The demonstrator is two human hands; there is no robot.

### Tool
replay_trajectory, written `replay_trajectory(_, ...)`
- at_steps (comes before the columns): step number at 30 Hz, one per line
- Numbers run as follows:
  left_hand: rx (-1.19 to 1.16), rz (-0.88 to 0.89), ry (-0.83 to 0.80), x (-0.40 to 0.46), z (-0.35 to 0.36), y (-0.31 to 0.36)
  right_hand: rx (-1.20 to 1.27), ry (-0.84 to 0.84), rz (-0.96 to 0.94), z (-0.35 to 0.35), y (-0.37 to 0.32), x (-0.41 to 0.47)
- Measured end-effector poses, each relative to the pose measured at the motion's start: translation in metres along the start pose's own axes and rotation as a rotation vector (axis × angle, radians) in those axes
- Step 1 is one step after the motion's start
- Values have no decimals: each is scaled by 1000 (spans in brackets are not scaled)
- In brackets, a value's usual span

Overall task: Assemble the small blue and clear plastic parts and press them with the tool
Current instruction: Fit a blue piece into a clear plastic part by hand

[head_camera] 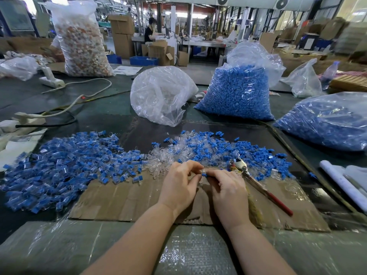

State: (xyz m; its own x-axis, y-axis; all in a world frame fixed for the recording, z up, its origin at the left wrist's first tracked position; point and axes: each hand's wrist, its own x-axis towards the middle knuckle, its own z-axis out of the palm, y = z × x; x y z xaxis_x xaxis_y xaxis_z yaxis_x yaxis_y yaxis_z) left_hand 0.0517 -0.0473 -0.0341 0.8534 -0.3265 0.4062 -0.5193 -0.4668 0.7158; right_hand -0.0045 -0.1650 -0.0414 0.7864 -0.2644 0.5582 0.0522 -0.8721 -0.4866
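Observation:
My left hand (181,182) and my right hand (228,188) meet over the cardboard sheet (123,199). Between their fingertips they pinch a small part: a clear piece on the left-hand side joined to a blue piece (204,174) on the right-hand side. Just right of my right hand lies the pressing tool (260,187), pliers-like with a metal head and a red handle, on the cardboard. Loose blue and clear parts (218,149) are heaped behind my hands. A large pile of joined blue-and-clear pieces (59,165) spreads to the left.
A clear bag of clear parts (160,94) and two bags of blue parts (238,92) (327,120) stand behind the work area. Power strips and cables (59,114) lie at far left. A white roll (343,183) rests at the right edge.

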Motion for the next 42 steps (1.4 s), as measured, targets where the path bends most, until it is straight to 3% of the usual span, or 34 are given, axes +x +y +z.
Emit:
replay_trajectory(6,208,110,-190,2,6,-3,20,44,63,-2,1,0)
replay_trajectory(13,32,9,-23,-1,-1,-2,20,39,38,-4,-2,-1)
replay_trajectory(20,-50,-67,33,-3,-3,-1,11,33,17,-4,-3,-2)
replay_trajectory(26,-146,-141,9,-2,-4,-1,-16,29,-22,-4,-3,-2)
replay_trajectory(42,32,-64,-76,0,-1,-3,-20,50,-34,-3,-3,-2)
